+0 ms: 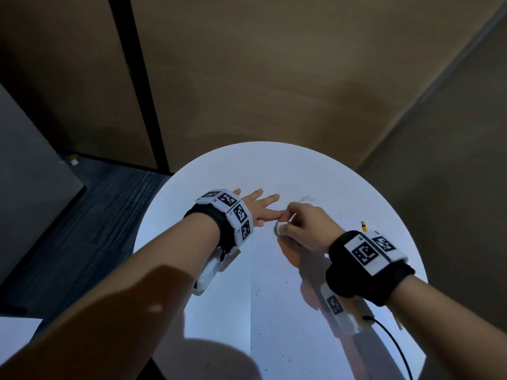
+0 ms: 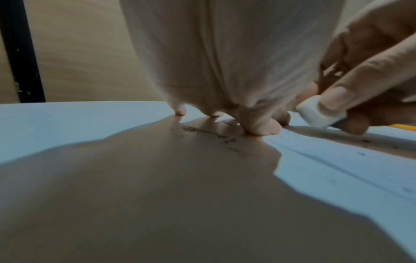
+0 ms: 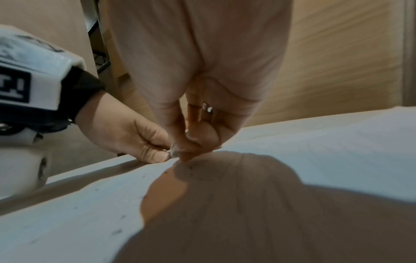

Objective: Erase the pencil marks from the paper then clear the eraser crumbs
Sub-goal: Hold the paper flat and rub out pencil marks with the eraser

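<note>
A white sheet of paper [image 1: 282, 311] lies on the round white table [image 1: 208, 171]. My left hand [image 1: 260, 207] lies flat with its fingers spread, fingertips [image 2: 261, 128] pressing the surface at the sheet's far left part. Right beside it my right hand [image 1: 304, 223] pinches a white eraser [image 1: 281, 229], whose end is low over the paper [image 2: 319, 115]. Dark pencil marks [image 2: 209, 133] show in the shadow by my left fingertips, and fainter marks [image 1: 307, 199] lie beyond the right hand. Small dark eraser crumbs [image 3: 189, 168] are scattered over the sheet [image 1: 258, 289].
A yellow pencil [image 1: 364, 227] lies on the table to the right of my right wrist. A black cable [image 1: 395, 344] runs from the right wrist unit off the near edge. Brown wall panels stand behind the table, with dark carpet on the left.
</note>
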A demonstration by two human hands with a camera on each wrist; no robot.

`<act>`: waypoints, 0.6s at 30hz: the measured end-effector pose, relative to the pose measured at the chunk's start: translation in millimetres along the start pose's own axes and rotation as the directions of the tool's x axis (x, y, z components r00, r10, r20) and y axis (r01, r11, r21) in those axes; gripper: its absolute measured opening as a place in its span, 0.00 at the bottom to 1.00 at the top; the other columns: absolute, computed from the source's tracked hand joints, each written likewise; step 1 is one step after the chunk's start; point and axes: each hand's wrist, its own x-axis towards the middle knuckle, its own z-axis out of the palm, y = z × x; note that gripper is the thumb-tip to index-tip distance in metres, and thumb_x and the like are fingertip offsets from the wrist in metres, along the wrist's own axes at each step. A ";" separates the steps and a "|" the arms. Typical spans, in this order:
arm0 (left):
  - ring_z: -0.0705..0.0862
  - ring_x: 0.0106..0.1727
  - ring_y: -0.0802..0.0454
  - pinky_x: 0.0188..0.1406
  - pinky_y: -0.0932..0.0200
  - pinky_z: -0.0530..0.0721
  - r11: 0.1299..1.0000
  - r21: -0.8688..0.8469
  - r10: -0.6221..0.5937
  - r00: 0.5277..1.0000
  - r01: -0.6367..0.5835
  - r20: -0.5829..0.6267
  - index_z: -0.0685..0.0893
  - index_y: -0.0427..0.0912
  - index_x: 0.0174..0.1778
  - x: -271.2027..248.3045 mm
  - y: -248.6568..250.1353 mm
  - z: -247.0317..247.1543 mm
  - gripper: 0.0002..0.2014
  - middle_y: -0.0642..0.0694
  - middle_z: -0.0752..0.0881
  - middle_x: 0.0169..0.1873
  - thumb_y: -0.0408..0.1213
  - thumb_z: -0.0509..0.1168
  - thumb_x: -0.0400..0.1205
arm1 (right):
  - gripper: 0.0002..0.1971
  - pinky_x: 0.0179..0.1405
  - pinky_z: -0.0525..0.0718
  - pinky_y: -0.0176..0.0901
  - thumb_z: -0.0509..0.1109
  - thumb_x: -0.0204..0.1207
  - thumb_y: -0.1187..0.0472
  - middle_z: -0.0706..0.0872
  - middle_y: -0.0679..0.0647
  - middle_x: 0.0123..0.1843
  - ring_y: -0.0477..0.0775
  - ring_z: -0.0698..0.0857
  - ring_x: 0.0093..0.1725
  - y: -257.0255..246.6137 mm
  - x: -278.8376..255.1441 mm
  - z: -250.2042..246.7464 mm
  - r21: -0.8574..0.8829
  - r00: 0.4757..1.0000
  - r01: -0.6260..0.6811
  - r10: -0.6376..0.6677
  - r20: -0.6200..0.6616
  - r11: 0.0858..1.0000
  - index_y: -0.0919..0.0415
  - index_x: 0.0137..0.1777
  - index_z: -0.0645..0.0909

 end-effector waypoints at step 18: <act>0.38 0.82 0.46 0.75 0.30 0.47 0.999 -0.024 -0.024 1.000 0.024 -0.012 0.41 0.68 0.80 7.2 -5.9 3.7 0.41 0.56 0.34 0.82 0.77 0.27 0.70 | 0.10 0.36 0.71 0.18 0.63 0.79 0.64 0.79 0.45 0.37 0.43 0.75 0.36 -8.8 -12.1 7.2 -0.151 0.989 0.135 -0.123 0.086 0.979 0.57 0.59 0.78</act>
